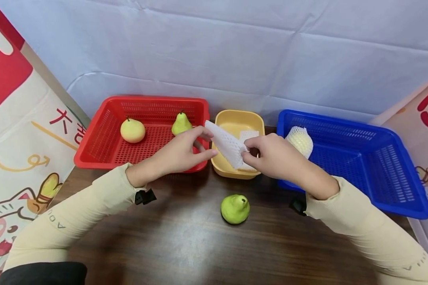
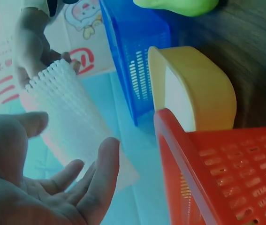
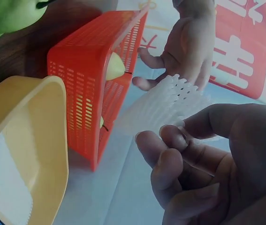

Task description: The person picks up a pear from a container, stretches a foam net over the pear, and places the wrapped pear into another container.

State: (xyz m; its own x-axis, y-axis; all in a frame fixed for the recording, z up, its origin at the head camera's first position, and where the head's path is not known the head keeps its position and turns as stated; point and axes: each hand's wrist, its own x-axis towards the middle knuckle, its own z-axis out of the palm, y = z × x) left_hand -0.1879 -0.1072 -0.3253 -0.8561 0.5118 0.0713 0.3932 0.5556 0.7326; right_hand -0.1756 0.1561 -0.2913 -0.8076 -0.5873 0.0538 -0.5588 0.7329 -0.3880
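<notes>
My right hand [image 1: 276,152] pinches a white foam fruit net [image 1: 225,143] between thumb and fingertips, above the yellow bin [image 1: 237,174]. The net is flattened and slants up toward the left. Beside its far end is my left hand [image 1: 180,153], thumb and fingers spread apart; the left wrist view shows the net [image 2: 72,112] behind those fingers, not gripped by them. Another white foam net [image 3: 5,183] lies inside the yellow bin, partly hidden by the right hand in the head view. A bare green pear [image 1: 234,209] stands on the table in front of the bin.
At left, a red basket [image 1: 89,156] holds a round yellow pear [image 1: 132,130] and a green pear [image 1: 181,123]. The blue basket [image 1: 363,166] at right contains a pale fruit in a foam net [image 1: 300,141]. A pale cloth [image 1: 217,51] hangs behind the dark wooden table [image 1: 185,241].
</notes>
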